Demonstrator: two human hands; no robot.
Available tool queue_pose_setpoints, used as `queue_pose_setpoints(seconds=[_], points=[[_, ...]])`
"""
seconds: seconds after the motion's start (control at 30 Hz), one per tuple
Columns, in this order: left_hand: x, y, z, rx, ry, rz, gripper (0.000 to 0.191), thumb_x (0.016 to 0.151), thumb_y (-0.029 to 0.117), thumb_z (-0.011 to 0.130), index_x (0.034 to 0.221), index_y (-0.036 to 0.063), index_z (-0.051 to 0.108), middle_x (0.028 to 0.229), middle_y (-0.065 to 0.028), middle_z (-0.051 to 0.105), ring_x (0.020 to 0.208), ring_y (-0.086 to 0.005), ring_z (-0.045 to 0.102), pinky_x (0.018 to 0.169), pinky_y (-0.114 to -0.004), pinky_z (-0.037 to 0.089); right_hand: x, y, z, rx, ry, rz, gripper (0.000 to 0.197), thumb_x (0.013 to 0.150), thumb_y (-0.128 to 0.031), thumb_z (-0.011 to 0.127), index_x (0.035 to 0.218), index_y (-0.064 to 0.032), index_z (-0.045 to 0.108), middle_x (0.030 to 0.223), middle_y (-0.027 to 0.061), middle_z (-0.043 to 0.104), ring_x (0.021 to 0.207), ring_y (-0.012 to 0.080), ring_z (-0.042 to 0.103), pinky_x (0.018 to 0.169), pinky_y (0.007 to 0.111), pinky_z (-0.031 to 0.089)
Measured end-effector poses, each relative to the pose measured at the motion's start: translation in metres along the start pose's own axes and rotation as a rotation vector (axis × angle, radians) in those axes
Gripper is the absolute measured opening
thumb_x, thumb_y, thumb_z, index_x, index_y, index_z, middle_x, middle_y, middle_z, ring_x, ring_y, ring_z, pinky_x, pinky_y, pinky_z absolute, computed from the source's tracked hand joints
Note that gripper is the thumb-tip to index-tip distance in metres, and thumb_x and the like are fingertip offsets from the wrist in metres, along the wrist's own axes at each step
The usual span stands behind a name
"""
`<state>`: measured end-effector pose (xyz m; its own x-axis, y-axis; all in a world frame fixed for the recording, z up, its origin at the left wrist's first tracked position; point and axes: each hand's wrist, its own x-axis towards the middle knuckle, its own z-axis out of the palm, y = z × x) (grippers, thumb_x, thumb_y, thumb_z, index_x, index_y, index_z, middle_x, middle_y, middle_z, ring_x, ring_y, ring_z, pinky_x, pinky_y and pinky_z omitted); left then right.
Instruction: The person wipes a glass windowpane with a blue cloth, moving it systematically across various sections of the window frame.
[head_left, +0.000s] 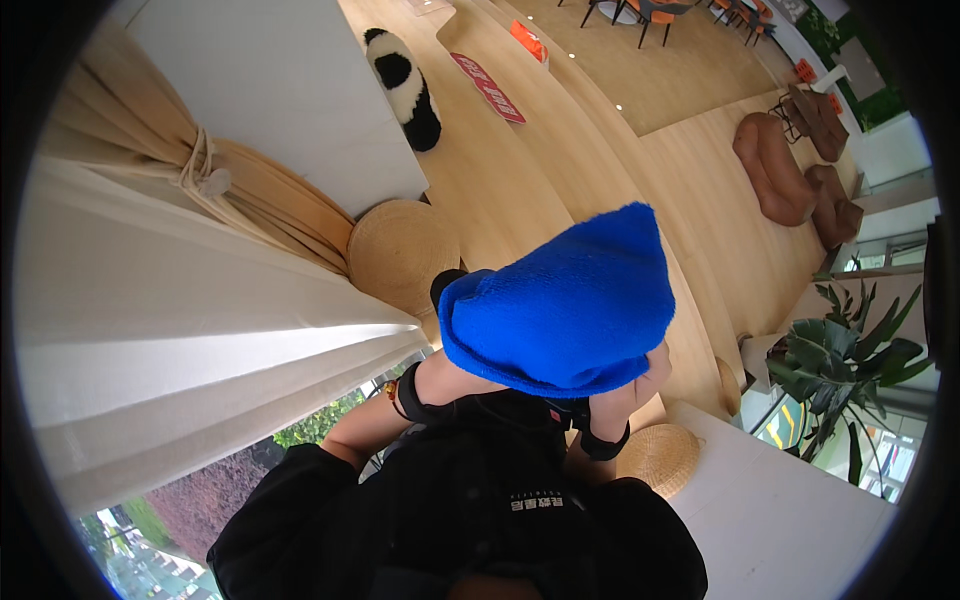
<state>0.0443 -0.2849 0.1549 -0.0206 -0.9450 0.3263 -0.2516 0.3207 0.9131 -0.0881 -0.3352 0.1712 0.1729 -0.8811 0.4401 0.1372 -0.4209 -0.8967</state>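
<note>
A bright blue cloth, fuzzy like a towel, is held up in front of my chest, with a folded edge along its near side and a peak at its far right. My left hand reaches under the cloth's left side; only the part near the wrist shows, and its fingers are hidden. At the cloth's right edge, my right hand grips it, with the fingers mostly covered. Both wrists wear black bands, and a beaded bracelet sits by the left one.
Round woven cushions lie on the wooden steps, one beyond the cloth to the left, another near my right elbow. Pale curtains hang at the left. Farther off are a panda-patterned plush thing, a red sign and brown seats.
</note>
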Motion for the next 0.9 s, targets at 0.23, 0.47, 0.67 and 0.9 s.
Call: queue_pose_setpoints(seconds=[0.23,0.47,0.67,0.9], points=[[0.039,-0.032,-0.012,-0.066,-0.085,-0.041,0.055,0.074,0.029,0.063,0.118,0.0059,0.040,0.116,-0.0097,0.045,0.106,-0.0208,0.043,0.088,-0.032,0.035,0.034,0.016,0.000,-0.076,-0.243,0.143,0.008,0.071,-0.003,0.043,0.074,0.0007,0.048,0.068,0.0104,0.049,0.056,0.0176,0.047,0.054,0.023,0.037],[0.085,-0.072,-0.025,-0.342,-0.161,-0.272,0.055,0.075,0.026,0.062,0.120,0.0052,0.037,0.116,-0.0094,0.045,0.106,-0.0188,0.043,0.089,-0.031,0.036,0.099,0.075,-0.006,0.002,-0.455,0.166,0.018,0.058,0.004,0.045,0.076,0.0018,0.048,0.069,0.0150,0.047,0.059,0.0310,0.047,0.052,0.032,0.039],[0.136,-0.108,-0.028,-0.697,-0.131,-0.570,0.053,0.076,0.025,0.060,0.120,0.0045,0.038,0.116,-0.0099,0.045,0.105,-0.0183,0.044,0.088,-0.030,0.036,0.168,0.125,-0.007,0.078,-0.586,0.159,0.022,0.060,0.003,0.046,0.082,-0.0003,0.049,0.073,0.0151,0.049,0.063,0.0315,0.049,0.055,0.034,0.040],[0.215,-0.080,-0.027,-0.760,0.124,-0.613,0.050,0.077,0.022,0.060,0.119,0.0038,0.039,0.116,-0.0108,0.045,0.105,-0.0182,0.045,0.088,-0.031,0.037,0.280,0.112,-0.028,0.089,-0.592,0.169,0.018,0.067,-0.005,0.046,0.082,0.0010,0.053,0.076,0.0149,0.054,0.066,0.0276,0.054,0.060,0.029,0.041]])
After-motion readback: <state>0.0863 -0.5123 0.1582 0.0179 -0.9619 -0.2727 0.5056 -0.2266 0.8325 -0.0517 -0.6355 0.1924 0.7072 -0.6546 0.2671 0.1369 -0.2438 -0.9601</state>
